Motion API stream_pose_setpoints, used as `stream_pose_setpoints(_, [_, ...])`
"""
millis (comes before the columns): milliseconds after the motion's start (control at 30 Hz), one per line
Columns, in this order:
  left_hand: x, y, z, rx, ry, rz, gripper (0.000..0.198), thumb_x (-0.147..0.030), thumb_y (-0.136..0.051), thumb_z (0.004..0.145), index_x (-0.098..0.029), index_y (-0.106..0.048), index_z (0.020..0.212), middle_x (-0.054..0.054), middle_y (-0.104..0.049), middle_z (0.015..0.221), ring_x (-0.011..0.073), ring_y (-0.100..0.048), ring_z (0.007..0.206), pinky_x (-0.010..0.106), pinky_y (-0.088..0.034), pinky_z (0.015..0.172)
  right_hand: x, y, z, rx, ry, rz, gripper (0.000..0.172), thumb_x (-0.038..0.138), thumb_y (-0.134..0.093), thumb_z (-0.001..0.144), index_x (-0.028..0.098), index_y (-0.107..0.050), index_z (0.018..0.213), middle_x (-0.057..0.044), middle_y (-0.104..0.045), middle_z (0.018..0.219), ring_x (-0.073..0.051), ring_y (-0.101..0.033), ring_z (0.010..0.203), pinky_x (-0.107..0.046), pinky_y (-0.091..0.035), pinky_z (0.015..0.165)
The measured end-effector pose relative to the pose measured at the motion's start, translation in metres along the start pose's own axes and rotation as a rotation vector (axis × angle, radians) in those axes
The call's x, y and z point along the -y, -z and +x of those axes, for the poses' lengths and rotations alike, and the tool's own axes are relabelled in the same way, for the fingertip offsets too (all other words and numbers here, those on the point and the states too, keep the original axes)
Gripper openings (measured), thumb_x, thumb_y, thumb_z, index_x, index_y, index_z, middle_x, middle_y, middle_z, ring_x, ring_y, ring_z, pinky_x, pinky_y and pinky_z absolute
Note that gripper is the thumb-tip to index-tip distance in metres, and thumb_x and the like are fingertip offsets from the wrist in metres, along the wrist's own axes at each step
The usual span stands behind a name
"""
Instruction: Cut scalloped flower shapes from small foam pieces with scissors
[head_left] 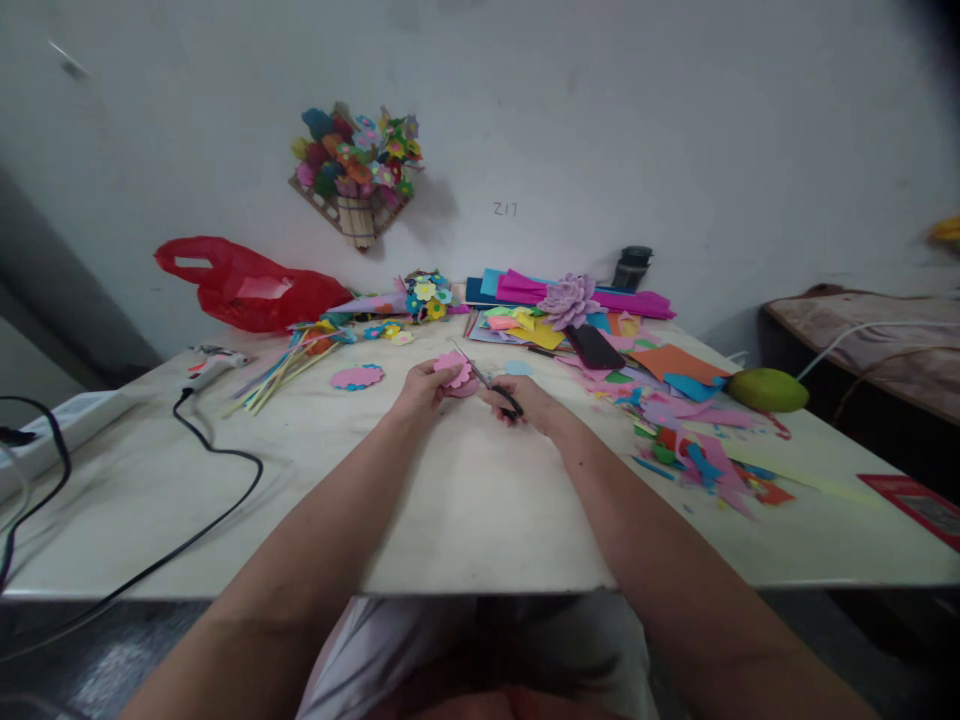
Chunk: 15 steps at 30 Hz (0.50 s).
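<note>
My left hand (427,386) pinches a pink scallop-edged paper flower (453,370) above the middle of the white table (480,500). In my right hand (524,400) is a pair of scissors (487,381) with dark handles, its blades pointing up and left against the flower's right edge. Whether the blades are cutting at this instant is too small to tell. Left of my hands lies a pink round cutout with blue edging (357,377). Just beyond the scissors rests a pale blue piece of paper (518,368).
A glue gun (214,368) with a black cord and a white power strip (67,440) lie at left, near a red plastic bag (255,290). Paper scraps (705,455), a dark phone (594,347) and a green mango-like fruit (768,390) are at right. A flower bouquet decoration (356,170) hangs on the wall.
</note>
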<state>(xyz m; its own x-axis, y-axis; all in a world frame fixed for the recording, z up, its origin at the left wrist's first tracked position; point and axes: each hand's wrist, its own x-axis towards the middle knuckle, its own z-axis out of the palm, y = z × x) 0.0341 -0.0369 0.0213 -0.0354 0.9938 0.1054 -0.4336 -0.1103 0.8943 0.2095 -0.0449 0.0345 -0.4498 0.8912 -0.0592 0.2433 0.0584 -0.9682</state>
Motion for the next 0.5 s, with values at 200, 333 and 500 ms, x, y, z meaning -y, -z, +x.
stream_pose_setpoints(200, [0.0029,0.0017,0.0025,-0.012,-0.009,-0.008,0.023,-0.014,-0.079,0.055,-0.007,-0.066,0.073,0.011,-0.070,0.073,0.0161,-0.065,0.064,0.026,-0.052,0.062,-0.0030,-0.0008,0.0022,0.001,0.010,-0.050,0.019,0.031,-0.061,0.080,0.016,-0.053,0.071,0.005,-0.052,0.048,-0.006,-0.043,0.035,-0.018,-0.023,0.033])
stream_pose_setpoints(333, [0.0028,0.0022,0.0027,-0.003,-0.001,-0.019,0.023,-0.014,-0.079,0.055,-0.007,-0.067,0.073,0.011,-0.070,0.075,0.0166,-0.066,0.066,0.025,-0.052,0.062,-0.0013,-0.0020,0.0012,-0.016,0.004,-0.059,0.020,0.030,-0.062,0.080,0.016,-0.052,0.070,0.005,-0.051,0.048,-0.005,-0.042,0.035,-0.017,-0.025,0.034])
stream_pose_setpoints(500, [0.0024,0.0022,0.0027,-0.014,0.005,-0.016,0.023,-0.014,-0.078,0.055,-0.007,-0.067,0.074,0.012,-0.070,0.076,0.0167,-0.066,0.067,0.025,-0.052,0.061,0.0033,-0.0034,-0.0014,-0.031,-0.012,-0.027,0.021,0.031,-0.063,0.078,0.015,-0.052,0.069,0.006,-0.048,0.046,-0.005,-0.039,0.034,-0.017,-0.024,0.034])
